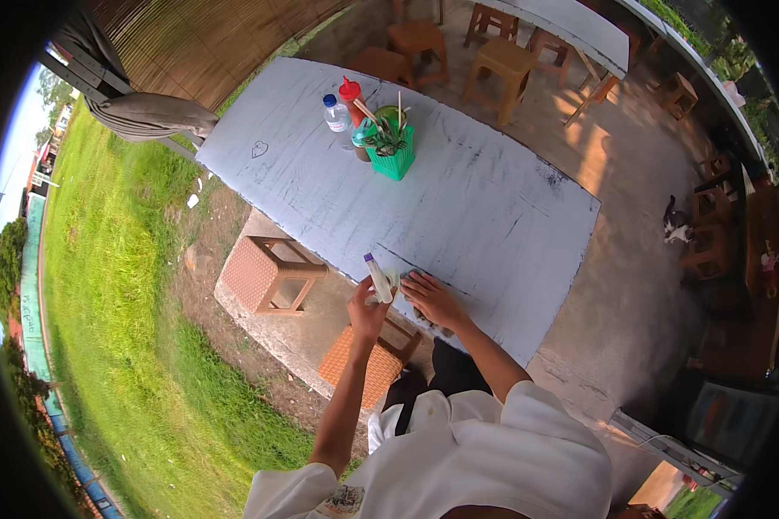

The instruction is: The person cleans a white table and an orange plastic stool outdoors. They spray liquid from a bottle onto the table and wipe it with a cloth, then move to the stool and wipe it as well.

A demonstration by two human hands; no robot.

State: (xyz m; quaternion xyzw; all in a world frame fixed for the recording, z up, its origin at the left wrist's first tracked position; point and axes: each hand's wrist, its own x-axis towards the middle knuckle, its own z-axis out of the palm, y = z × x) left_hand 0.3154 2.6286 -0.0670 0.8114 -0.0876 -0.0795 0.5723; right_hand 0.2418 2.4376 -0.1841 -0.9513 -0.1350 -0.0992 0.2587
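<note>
My left hand (369, 311) grips a whitish translucent bottle (379, 279) with a purple top, held tilted over the near edge of the grey-white painted table (480, 214). A pale round thing shows just behind the bottle; I cannot tell what it is. My right hand (433, 300) lies flat, fingers together, on a greyish cloth (422, 316) pressed to the tabletop at the near edge. Most of the cloth is hidden under the palm.
Farther along the table stand a green plastic basket (395, 162) of cutlery, a red sauce bottle (349, 91) and a clear water bottle (337, 118). Woven-pattern plastic stools (250, 272) stand at the near side. A cat (676, 224) is on the floor at right.
</note>
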